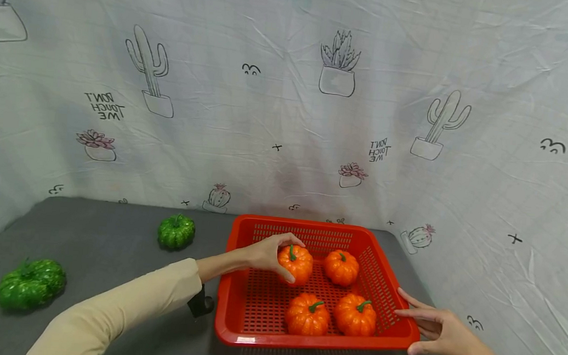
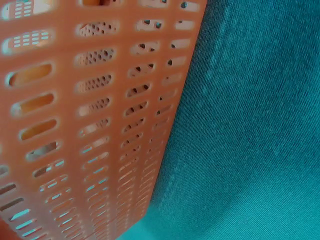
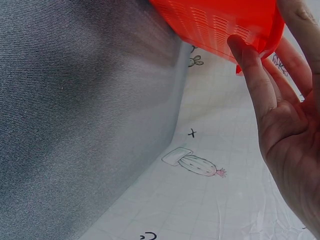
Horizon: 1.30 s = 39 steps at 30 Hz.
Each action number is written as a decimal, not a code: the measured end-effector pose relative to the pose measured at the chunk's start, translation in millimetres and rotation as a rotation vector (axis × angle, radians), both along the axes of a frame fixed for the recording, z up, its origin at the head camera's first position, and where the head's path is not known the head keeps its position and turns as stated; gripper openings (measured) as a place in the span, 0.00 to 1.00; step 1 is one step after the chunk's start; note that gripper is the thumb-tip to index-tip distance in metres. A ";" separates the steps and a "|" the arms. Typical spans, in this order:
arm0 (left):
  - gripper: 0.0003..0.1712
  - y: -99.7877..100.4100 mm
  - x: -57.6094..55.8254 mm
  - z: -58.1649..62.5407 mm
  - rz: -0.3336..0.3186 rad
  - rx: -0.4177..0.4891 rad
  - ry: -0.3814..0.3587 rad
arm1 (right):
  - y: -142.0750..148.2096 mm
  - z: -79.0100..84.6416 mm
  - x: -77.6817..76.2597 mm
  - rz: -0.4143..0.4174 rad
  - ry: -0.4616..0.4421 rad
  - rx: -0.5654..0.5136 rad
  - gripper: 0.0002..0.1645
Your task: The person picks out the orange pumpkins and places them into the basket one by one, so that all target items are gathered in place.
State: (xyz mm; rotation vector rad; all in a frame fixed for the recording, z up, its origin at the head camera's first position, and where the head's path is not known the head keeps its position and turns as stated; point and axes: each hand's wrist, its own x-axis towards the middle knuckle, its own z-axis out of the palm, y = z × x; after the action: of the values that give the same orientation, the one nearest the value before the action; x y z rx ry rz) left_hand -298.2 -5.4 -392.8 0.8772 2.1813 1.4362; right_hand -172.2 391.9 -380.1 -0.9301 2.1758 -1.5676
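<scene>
A red plastic basket (image 1: 253, 338) with slotted walls stands on the grey table. Inside it, my left hand (image 1: 270, 253) curls its thumb and fingers round an orange toy pumpkin (image 1: 299, 267) with a green stem. Three more lie in the basket: a back-right pumpkin (image 1: 341, 268), a front-left pumpkin (image 1: 307, 315) and a front-right pumpkin (image 1: 355, 315). At the basket's front right corner, my right hand (image 1: 443, 333) grips the rim, seen from outside in the right wrist view. The left wrist view shows only the basket's side wall (image 2: 65, 110), with orange behind the slots.
On the table's left part lie two green glittery pumpkins, a nearer one (image 1: 31, 285) and a farther one (image 1: 176, 231). A white cloth (image 1: 279, 105) printed with cacti hangs behind the grey table (image 1: 111, 248) and along its right side.
</scene>
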 end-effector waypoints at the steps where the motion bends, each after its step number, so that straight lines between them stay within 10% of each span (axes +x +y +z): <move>1: 0.37 -0.1 -0.2 0.2 0.002 -0.007 0.007 | 0.1 0.1 -0.2 -0.002 0.000 0.002 0.30; 13: 0.41 2.7 -0.2 0.9 0.107 -0.096 0.065 | 2.4 1.8 0.5 -0.013 -0.027 0.011 0.30; 31: 0.39 5.0 1.2 -3.9 0.077 -0.141 0.071 | 2.1 -1.3 0.1 0.018 -0.038 -0.017 0.29; 39: 0.40 7.0 1.4 -3.4 0.196 -0.178 0.048 | 1.4 -1.5 -1.5 0.029 -0.056 -0.035 0.29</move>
State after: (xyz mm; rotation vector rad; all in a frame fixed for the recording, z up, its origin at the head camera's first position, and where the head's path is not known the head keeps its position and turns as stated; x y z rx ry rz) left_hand -296.8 1.7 -396.2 0.6580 2.4438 1.2917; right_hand -173.7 393.4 -381.6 -0.9131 2.0939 -1.6036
